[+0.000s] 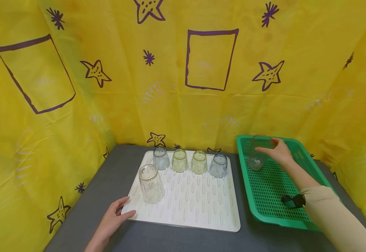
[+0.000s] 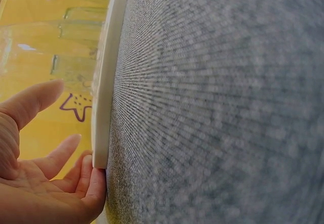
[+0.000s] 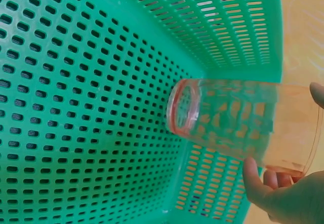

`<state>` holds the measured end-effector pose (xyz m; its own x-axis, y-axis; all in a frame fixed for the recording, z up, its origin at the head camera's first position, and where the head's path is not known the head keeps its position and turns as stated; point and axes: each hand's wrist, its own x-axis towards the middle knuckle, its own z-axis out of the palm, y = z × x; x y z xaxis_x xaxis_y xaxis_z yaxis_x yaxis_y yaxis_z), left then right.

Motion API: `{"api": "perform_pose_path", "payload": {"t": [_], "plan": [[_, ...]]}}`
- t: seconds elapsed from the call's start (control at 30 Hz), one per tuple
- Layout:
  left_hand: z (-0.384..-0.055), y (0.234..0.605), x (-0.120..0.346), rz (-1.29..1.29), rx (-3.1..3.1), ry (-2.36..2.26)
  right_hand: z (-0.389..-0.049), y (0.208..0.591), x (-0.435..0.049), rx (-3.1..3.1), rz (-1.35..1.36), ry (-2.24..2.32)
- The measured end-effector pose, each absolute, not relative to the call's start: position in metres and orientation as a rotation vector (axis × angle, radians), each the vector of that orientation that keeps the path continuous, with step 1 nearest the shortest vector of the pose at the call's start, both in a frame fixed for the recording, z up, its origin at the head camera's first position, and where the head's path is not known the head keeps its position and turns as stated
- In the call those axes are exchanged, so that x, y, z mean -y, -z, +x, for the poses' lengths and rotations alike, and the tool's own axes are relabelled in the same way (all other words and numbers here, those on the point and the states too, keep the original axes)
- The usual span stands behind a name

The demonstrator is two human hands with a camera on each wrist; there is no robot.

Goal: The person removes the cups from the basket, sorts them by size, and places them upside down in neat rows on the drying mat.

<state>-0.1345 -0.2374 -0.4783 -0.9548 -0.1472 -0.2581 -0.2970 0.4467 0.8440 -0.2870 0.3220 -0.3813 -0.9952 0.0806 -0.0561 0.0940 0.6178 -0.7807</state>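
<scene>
My right hand (image 1: 278,151) grips a clear, pink-tinted drinking glass (image 3: 233,117) near its rim. The glass stands upright inside the green basket (image 1: 247,190), base down toward the basket floor. At the front left corner of the white ridged drying tray (image 1: 195,210), my left hand (image 1: 115,215) rests with fingers touching the edge and thumb apart from it. On the tray, a tall clear glass (image 1: 152,185) stands upside down at the left. Along the back edge are a blue glass (image 1: 161,159), two yellow-green glasses (image 1: 179,161) and another blue glass (image 1: 219,166), all upside down.
The tray and basket stand side by side on a grey tabletop (image 1: 85,210). A yellow patterned cloth (image 1: 170,115) hangs behind and on both sides. The basket's raised perforated walls surround the glass.
</scene>
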Motion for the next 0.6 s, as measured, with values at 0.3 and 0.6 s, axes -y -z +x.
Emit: {"api": "perform_pose_path", "payload": {"t": [0.3,0.6], "plan": [[-0.135,0.478,0.238,-0.379,-2.551,-1.518,-0.276,0.377,-0.321,-2.802,0.119,1.422],[-0.135,0.479,0.238,-0.383,-2.546,-1.515,-0.263,0.372,-0.316,-2.805,0.107,1.503]]}}
